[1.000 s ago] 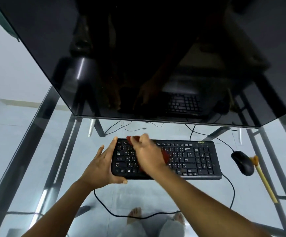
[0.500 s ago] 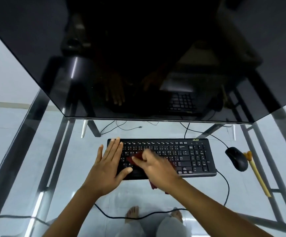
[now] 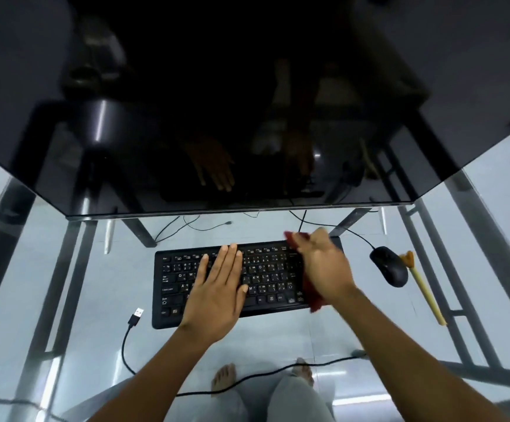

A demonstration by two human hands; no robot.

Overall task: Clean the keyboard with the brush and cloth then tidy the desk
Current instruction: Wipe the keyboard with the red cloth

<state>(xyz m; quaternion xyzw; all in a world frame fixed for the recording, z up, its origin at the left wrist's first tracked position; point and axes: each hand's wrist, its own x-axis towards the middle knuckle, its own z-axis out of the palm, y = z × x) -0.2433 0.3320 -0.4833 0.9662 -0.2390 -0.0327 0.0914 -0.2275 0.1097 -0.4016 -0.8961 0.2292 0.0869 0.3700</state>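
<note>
On the glass surface (image 3: 64, 284), the keyboard (image 3: 265, 278) is lying with its long axis running left to right, parallel to the near edge. The left hand (image 3: 217, 290) is pressing flat on its left-centre keys, fingers (image 3: 232, 257) straight and together, while the right hand (image 3: 323, 266) is gripping the red cloth (image 3: 311, 295) over the keyboard's right end. Toward the right edge the mouse (image 3: 389, 266) and the brush (image 3: 424, 290), bristles pointing to the far edge, are lying side by side, and a wide stretch of glass is running to the left edge.
</note>
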